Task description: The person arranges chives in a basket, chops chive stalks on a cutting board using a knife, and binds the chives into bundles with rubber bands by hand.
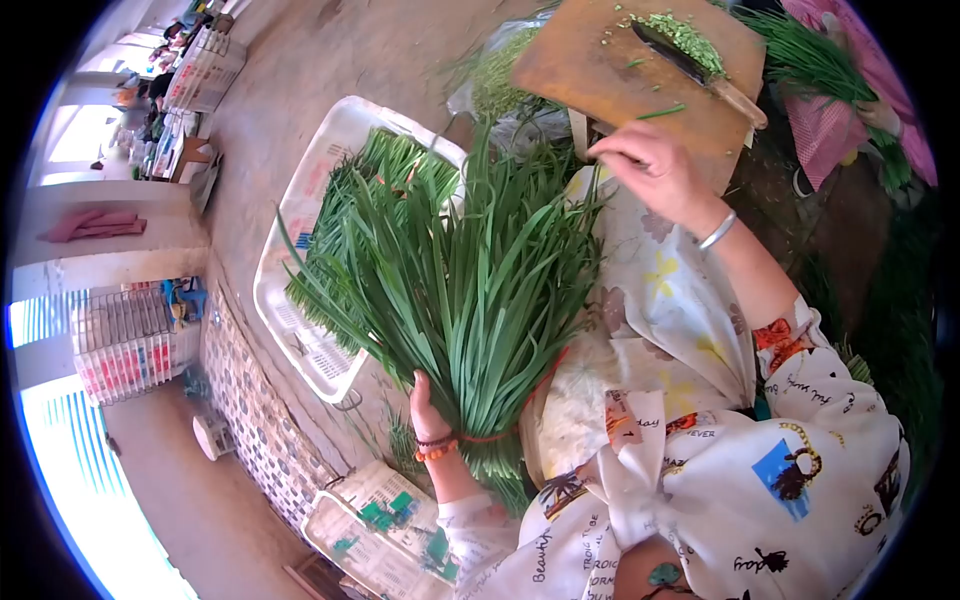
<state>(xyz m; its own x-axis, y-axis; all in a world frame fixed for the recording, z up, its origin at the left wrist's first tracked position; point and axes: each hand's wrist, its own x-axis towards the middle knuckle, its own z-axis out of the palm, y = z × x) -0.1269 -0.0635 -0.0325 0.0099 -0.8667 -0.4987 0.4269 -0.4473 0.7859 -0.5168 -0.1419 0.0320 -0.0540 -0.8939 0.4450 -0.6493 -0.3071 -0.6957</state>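
Observation:
A large bundle of garlic chives (470, 280) leans across my lap, its long flat leaves fanned away from me. A thin red tie (490, 437) circles its lower part. My left hand (430, 408) is closed around the bundle's left side near that tie. My right hand (655, 170) is raised beside the cutting board (590, 65), thumb and fingertips pinched together. Whatever they hold, if anything, is too small to make out. On the board lie a knife (680, 58) with a wooden handle, chopped green pieces (690, 38) and a loose chive stem (662, 111).
Left of the bundle, a white plastic basket (322, 370) holds more chives. A clear bag of greens (505, 75) sits behind. Top right, another person's hand (880, 117) grips chives. Crates (130, 345) stand by the wall; another white basket (345, 520) lies near my left elbow.

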